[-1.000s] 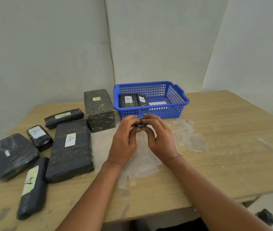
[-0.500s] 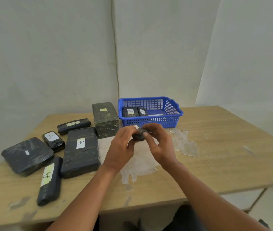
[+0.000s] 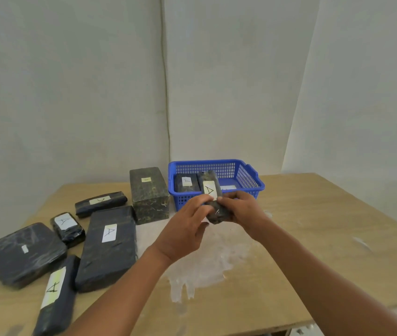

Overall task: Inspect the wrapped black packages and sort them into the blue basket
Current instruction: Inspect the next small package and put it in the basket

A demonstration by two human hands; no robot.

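Note:
A slim black wrapped package with a white label marked "A" stands tilted upright in front of the blue basket. My right hand grips its lower end, and my left hand pinches its left edge with thumb and fingers. Another labelled black package lies in the basket. Several wrapped packages remain on the table to the left: a tall block, a flat large one, a long bar, a small one, a rounded one and a slim bar.
The wooden table has a white scuffed patch under my hands. Its front edge runs near the bottom of the view. White walls stand close behind the basket and packages.
The small package has turned upright between my hands, so its "A" label now faces me. The camera has tilted up, showing more wall.

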